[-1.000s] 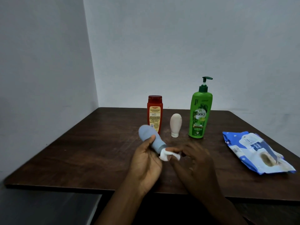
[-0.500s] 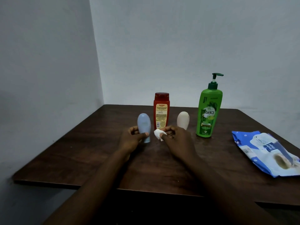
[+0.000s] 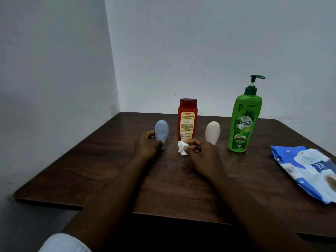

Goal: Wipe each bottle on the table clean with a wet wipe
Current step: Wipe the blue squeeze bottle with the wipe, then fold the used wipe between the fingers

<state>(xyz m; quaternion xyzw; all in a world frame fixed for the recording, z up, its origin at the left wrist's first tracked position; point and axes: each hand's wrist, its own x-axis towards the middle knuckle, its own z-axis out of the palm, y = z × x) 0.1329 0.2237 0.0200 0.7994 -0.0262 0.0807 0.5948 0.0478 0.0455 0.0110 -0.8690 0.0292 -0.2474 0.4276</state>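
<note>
A plain domestic room is suggested: a dark brown wooden table is set in a corner of bare pale walls, and a green plastic pump bottle is stood on it.

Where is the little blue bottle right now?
In the head view, the small blue bottle stands cap-down on the wooden table, leftmost in the row, just left of the red Karthika bottle; the left hand holds its lower part.

- Dim, even light here; the grey walls look flat and dull.
- The dark table shows only soft, faint shadows.
- Slightly soft picture; the edges bend, stretching the wipes pack.
</note>
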